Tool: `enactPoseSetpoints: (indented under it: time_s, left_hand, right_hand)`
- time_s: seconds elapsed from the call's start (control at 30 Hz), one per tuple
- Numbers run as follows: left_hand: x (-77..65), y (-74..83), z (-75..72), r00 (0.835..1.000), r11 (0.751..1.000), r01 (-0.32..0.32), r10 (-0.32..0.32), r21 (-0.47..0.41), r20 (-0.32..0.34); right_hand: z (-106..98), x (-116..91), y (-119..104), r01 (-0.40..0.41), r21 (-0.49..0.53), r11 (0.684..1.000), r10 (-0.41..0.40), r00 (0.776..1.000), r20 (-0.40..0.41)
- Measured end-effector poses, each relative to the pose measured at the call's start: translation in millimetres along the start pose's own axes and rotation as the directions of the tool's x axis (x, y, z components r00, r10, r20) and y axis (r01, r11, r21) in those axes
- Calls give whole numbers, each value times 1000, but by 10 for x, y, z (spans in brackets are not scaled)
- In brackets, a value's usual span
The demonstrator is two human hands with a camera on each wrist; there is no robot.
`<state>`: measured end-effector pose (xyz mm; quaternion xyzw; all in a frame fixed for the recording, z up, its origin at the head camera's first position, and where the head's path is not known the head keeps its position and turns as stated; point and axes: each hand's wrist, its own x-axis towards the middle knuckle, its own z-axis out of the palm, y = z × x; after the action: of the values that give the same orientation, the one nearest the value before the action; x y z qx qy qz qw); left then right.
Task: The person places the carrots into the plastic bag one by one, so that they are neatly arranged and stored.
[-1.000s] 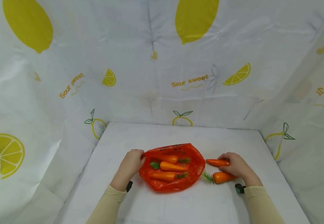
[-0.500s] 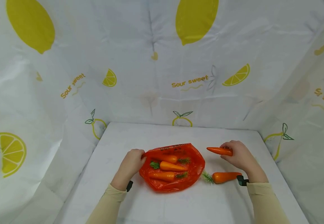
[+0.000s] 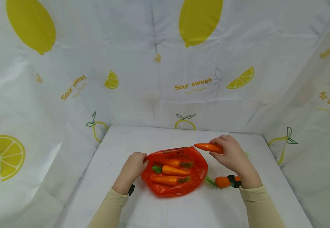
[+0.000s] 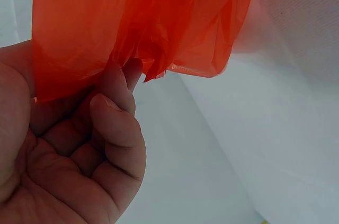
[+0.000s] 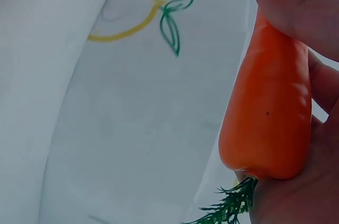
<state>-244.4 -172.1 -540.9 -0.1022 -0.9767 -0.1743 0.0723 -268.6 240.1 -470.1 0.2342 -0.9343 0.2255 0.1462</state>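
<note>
Two-handed, pinched a red bag (image 3: 174, 192) at its left edge with the left hand (image 3: 135, 165) and held a carrot (image 3: 209, 148) above the white surface (image 3: 153, 212) in the right hand (image 3: 230, 153). Had three more carrots (image 3: 174, 171) inside the bag and another carrot (image 3: 222, 182) just right of it, partly hidden.

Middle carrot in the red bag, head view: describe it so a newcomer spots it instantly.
Find the red bag on the white table, held by the left hand. Of the three lying inside, pick the middle carrot. Its leafy green top points left, while the upper carrot and lower carrot have feathery greens at right.
</note>
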Motion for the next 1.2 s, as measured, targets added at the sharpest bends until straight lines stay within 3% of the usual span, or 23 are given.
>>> enactPoseSetpoints:
  time_s: [0.17,0.33,0.67,0.93,1.2]
  left_hand:
    - [2,14,-3,1000,1000,1,-1,1,4]
    - [-11,16,-4,1000,1000,-10,10,11,-1]
    - [-10,19,1,1000,1000,-14,14,17,-3]
    - [-10,10,11,1000,1000,-9,9,11,0]
    - [1,-1,38,1000,1000,-24,24,-2,-19]
  right_hand:
    - [138,65,-218,83,35,996,-83,997,-5]
    - [353,114,-431,118,77,990,-122,992,40]
    - [846,206,-762,67,148,987,-95,977,189]
    - [1231,219,-871,54,182,982,-107,949,296]
    - [1494,207,-860,42,177,983,-100,937,335]
